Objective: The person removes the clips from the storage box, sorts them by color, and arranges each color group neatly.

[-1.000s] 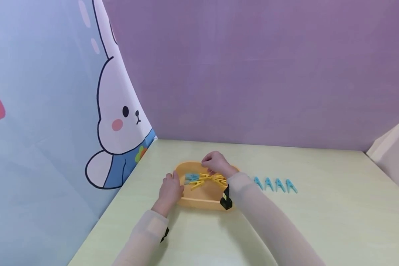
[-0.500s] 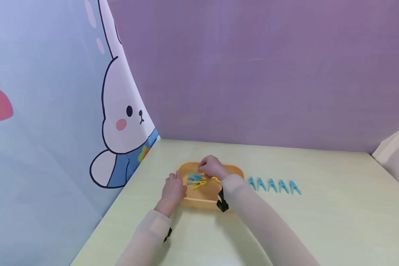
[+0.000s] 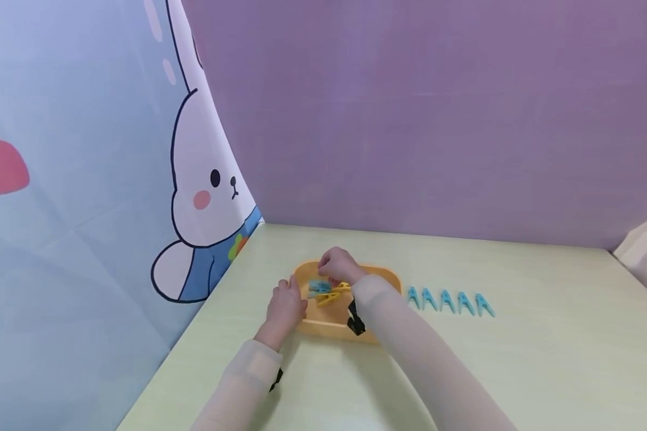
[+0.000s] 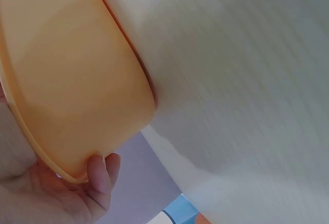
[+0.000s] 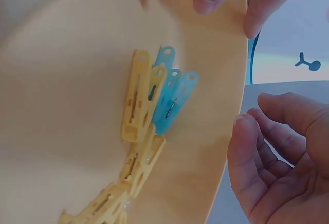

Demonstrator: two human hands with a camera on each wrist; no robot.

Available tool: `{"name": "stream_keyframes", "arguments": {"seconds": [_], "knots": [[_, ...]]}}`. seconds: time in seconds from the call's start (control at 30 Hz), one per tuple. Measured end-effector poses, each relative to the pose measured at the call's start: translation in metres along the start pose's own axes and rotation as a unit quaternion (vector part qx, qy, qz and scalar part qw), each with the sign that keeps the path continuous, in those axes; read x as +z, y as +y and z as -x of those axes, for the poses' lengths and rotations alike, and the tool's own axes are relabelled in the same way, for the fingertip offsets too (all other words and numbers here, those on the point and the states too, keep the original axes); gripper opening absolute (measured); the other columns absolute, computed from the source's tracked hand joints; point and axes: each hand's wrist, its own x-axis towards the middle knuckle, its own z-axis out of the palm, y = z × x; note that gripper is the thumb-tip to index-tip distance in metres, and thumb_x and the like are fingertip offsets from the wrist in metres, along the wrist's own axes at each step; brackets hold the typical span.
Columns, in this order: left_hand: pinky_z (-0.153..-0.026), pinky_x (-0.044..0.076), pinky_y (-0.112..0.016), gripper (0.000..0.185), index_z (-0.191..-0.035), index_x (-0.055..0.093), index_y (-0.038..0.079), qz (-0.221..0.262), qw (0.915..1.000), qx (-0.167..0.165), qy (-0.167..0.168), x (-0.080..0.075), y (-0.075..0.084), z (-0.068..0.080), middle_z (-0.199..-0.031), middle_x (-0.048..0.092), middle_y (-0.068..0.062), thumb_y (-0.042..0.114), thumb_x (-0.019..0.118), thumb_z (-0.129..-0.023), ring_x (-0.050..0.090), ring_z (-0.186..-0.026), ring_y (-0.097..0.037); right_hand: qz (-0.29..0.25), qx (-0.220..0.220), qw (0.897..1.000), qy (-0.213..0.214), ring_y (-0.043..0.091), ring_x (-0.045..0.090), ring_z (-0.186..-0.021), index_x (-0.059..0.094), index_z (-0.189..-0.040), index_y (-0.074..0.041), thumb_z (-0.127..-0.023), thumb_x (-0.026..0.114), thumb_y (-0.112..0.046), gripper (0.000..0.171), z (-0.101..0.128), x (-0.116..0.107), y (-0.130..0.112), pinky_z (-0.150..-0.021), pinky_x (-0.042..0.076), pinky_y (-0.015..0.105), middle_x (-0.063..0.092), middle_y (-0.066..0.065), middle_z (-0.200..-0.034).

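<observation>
Right hand point(image 3: 341, 264) — empty, loosely curled — has shifted nearer the blue clips point(image 5: 165, 99), seemingly within reach; left hand point(image 3: 286, 305) grips the basket point(image 3: 326, 330).

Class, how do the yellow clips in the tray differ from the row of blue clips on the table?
Place: the yellow clips lie inside the tray; the blue clips sit outside it on the table.
Arrangement: the yellow clips bunch together untidily; the blue clips are spaced apart in a row.
Both are two-legged clips.
</observation>
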Motion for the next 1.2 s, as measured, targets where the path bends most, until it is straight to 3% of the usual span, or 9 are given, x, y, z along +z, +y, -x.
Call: {"name": "stream_keyframes", "arguments": {"seconds": [0.3, 0.6, 1.03, 1.2], "knots": [[-0.073, 0.048, -0.043, 0.064, -0.135, 0.035, -0.009, 0.003, 0.9999, 0.010, 0.010, 0.002, 0.003, 0.004, -0.115, 0.045, -0.027, 0.018, 0.065, -0.085, 0.050, -0.098, -0.037, 0.026, 0.001, 1.000, -0.009, 0.018, 0.054, -0.062, 0.065, -0.099, 0.002, -0.088, 0.061, -0.007, 0.014, -0.002, -0.001, -0.001, -0.063, 0.053, 0.034, 0.059, 0.008, -0.084], [-0.074, 0.048, -0.043, 0.062, -0.134, 0.036, -0.009, 0.004, 0.9997, 0.019, 0.014, 0.000, 0.007, 0.008, -0.114, 0.045, -0.027, 0.017, 0.064, -0.085, 0.050, -0.098, -0.037, 0.091, -0.023, 0.994, -0.063, 0.027, 0.056, -0.070, 0.064, -0.108, 0.001, -0.088, 0.060, -0.006, 0.021, -0.005, -0.002, 0.004, -0.068, 0.052, 0.039, 0.058, 0.007, -0.081], [-0.074, 0.048, -0.042, 0.064, -0.136, 0.035, -0.008, 0.002, 0.9998, 0.016, 0.007, 0.002, 0.009, 0.011, -0.116, 0.044, -0.026, 0.018, 0.065, -0.086, 0.049, -0.101, -0.037, 0.136, -0.001, 0.982, -0.130, 0.027, 0.057, -0.088, 0.057, -0.123, -0.006, -0.087, 0.060, -0.005, 0.036, -0.003, -0.003, 0.018, -0.073, 0.051, 0.036, 0.059, 0.006, -0.102], [-0.075, 0.048, -0.042, 0.063, -0.136, 0.035, -0.007, 0.003, 0.9999, 0.014, 0.008, 0.002, 0.008, 0.010, -0.117, 0.045, -0.026, 0.018, 0.065, -0.086, 0.049, -0.101, -0.036, 0.136, 0.011, 0.978, -0.156, 0.027, 0.055, -0.091, 0.050, -0.132, -0.008, -0.086, 0.058, 0.000, 0.047, -0.002, -0.001, 0.019, -0.077, 0.049, 0.039, 0.053, 0.009, -0.121]]}}
